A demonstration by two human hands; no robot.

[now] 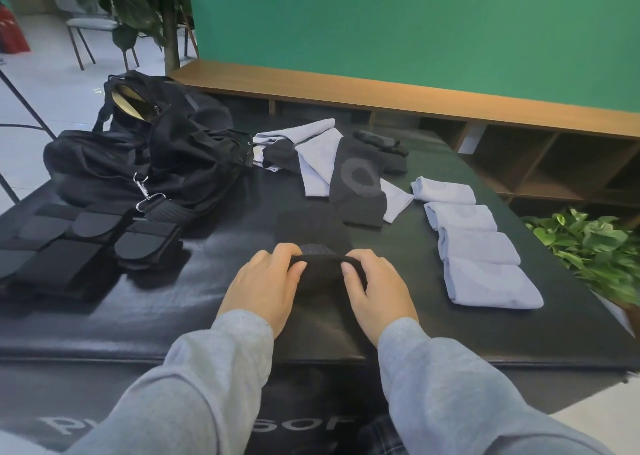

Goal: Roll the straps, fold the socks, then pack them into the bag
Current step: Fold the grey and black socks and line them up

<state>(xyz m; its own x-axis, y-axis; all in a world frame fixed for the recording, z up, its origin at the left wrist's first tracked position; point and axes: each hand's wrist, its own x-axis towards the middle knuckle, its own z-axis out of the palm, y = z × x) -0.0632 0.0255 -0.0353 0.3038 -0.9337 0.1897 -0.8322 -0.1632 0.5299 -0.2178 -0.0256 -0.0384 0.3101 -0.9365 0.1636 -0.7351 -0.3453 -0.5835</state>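
Both hands curled on a black sock (pixel 320 274) on the tabletop (pixel 207 302): left hand (pixel 265 285) and right hand (pixel 375 290) pinching its folded edge between them. Right of that grip, four folded pale socks (pixel 474 243). Far left, black straps (pixel 69 247); beyond those, the bag (pixel 149 150).
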